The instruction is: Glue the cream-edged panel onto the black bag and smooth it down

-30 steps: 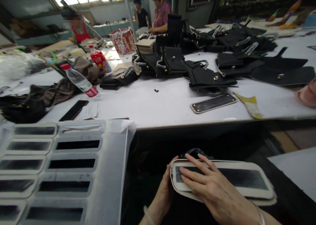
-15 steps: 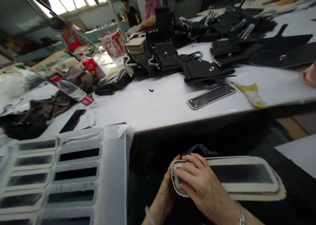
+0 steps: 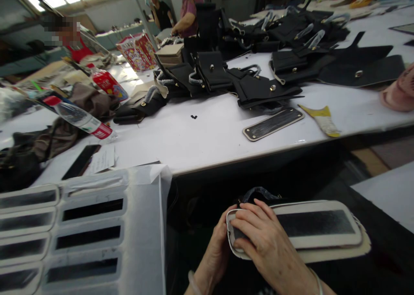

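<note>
A long cream base panel point(image 3: 317, 224) with rounded ends and a dark strip along its middle lies over the underside of a black handbag. Behind it shows the bag's plastic-wrapped handle point(image 3: 260, 193). My left hand point(image 3: 216, 245) is closed around the panel's left end, its fingers partly hidden behind the rim. Across the top of that same end, my right hand point(image 3: 267, 243) presses with bent fingers close together and the thumb tucked in. The cream edging is slightly parted from the panel at the right end.
Left of me, a white-covered surface point(image 3: 145, 226) carries several cream panels point(image 3: 24, 219) with dark strips. On the white table point(image 3: 181, 144) are black handbags point(image 3: 258, 88), a studded base panel point(image 3: 273, 124), a yellow-edged scrap point(image 3: 321, 118), a bottle point(image 3: 80, 118) and a phone point(image 3: 80, 161). Other people work beyond.
The view has turned slightly, so the table and its things sit farther left. My hands keep nearly the same hold at the panel's left end.
</note>
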Motion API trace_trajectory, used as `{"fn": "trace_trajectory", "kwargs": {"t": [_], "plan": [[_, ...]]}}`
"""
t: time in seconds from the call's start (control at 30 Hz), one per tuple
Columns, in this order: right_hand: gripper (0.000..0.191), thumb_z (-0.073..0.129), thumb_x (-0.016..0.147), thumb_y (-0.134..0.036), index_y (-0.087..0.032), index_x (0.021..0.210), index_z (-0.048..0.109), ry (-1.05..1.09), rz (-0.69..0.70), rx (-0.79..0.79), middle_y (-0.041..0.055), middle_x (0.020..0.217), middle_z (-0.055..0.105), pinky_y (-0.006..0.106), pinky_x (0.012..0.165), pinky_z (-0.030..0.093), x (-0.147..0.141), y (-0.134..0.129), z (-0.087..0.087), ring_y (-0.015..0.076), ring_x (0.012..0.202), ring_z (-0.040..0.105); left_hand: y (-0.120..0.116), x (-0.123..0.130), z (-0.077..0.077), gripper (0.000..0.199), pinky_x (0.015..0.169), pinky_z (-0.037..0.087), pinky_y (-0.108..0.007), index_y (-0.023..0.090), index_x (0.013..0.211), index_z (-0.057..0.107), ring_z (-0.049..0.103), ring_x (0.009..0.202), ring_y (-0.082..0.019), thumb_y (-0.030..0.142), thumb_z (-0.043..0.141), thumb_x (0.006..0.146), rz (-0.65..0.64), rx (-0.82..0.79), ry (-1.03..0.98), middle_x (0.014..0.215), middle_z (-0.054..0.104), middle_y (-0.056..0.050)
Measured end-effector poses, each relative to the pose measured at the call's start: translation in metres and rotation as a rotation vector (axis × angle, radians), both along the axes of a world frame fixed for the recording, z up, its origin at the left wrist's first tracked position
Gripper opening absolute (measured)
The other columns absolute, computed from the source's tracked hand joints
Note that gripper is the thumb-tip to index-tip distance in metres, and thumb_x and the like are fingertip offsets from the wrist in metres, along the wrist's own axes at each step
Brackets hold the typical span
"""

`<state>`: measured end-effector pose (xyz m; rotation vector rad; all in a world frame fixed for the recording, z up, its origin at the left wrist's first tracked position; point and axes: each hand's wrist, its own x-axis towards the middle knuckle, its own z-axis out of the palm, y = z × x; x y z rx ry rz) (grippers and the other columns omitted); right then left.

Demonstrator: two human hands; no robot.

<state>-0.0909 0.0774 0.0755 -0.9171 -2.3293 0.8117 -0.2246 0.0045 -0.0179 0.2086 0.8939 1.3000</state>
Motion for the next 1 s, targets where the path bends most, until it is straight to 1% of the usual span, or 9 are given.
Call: {"fn": "trace_trajectory", "kwargs": {"t": [0.13,0.27,0.43,0.53,0.67,0.83,1.0], "plan": [[0.038,0.059,0.08,0.0,-0.027,0.106,0.06,0.008,-0.014,0.005,-0.0069,0.11,0.068,0.037,0.116,0.016,0.0,0.0,0.001,0.017,0.117,0.055,0.004,-0.004,0.004,0.047,0.114,0.032,-0.043,0.018,0.132,0.059,0.049,0.13,-0.031,0.038,0.061,0.089,-0.064,0.074,0.055,0.134,0.06,-0.011],[0.037,0.059,0.08,-0.001,-0.027,0.105,0.06,0.005,-0.038,0.034,-0.0074,0.11,0.069,0.037,0.118,0.012,0.0,-0.002,0.001,0.0171,0.117,0.055,0.006,-0.007,0.005,0.048,0.113,0.033,-0.044,0.017,0.133,0.057,0.049,0.13,-0.032,0.036,0.059,0.089,-0.082,0.08,0.079,0.135,0.06,-0.011],[0.039,0.056,0.078,-0.001,-0.026,0.108,0.057,-0.035,-0.08,0.035,-0.0063,0.11,0.069,0.046,0.119,0.006,0.0,-0.004,0.001,0.0215,0.126,0.052,0.006,-0.008,0.012,0.055,0.115,0.03,-0.049,0.018,0.137,0.054,0.045,0.134,-0.035,0.04,0.061,0.087,-0.121,0.082,0.07,0.14,0.056,-0.012],[0.041,0.056,0.078,-0.002,-0.026,0.111,0.055,-0.043,-0.09,0.031,-0.0057,0.111,0.069,0.049,0.12,0.005,0.0,-0.005,0.0,0.0231,0.129,0.05,0.004,-0.006,0.019,0.052,0.116,0.029,-0.049,0.021,0.137,0.054,0.044,0.136,-0.034,0.039,0.058,0.089,-0.09,0.055,0.121,0.142,0.055,-0.011],[0.042,0.054,0.078,-0.002,-0.027,0.112,0.054,-0.047,-0.097,0.035,-0.0061,0.11,0.069,0.05,0.119,0.005,0.001,-0.005,0.0,0.0238,0.129,0.05,0.002,-0.003,0.027,0.044,0.117,0.03,-0.043,0.023,0.134,0.058,0.042,0.138,-0.03,0.036,0.057,0.091,-0.034,-0.012,0.236,0.142,0.056,-0.007],[0.043,0.052,0.077,-0.001,-0.026,0.113,0.054,-0.04,-0.098,0.018,-0.0053,0.11,0.069,0.05,0.118,0.004,0.001,-0.005,0.0,0.024,0.129,0.05,0.0,0.0,0.025,0.045,0.118,0.029,-0.044,0.023,0.132,0.06,0.044,0.137,-0.03,0.039,0.059,0.09,-0.034,-0.066,0.358,0.142,0.056,-0.007],[0.037,0.049,0.083,-0.003,-0.026,0.112,0.055,-0.025,-0.121,0.034,-0.0052,0.109,0.07,0.051,0.118,0.005,0.001,-0.005,0.001,0.0243,0.128,0.052,0.002,0.008,0.025,0.049,0.118,0.029,-0.041,0.023,0.13,0.062,0.044,0.136,-0.03,0.05,0.059,0.089,0.039,-0.071,0.563,0.141,0.057,-0.008]]}}
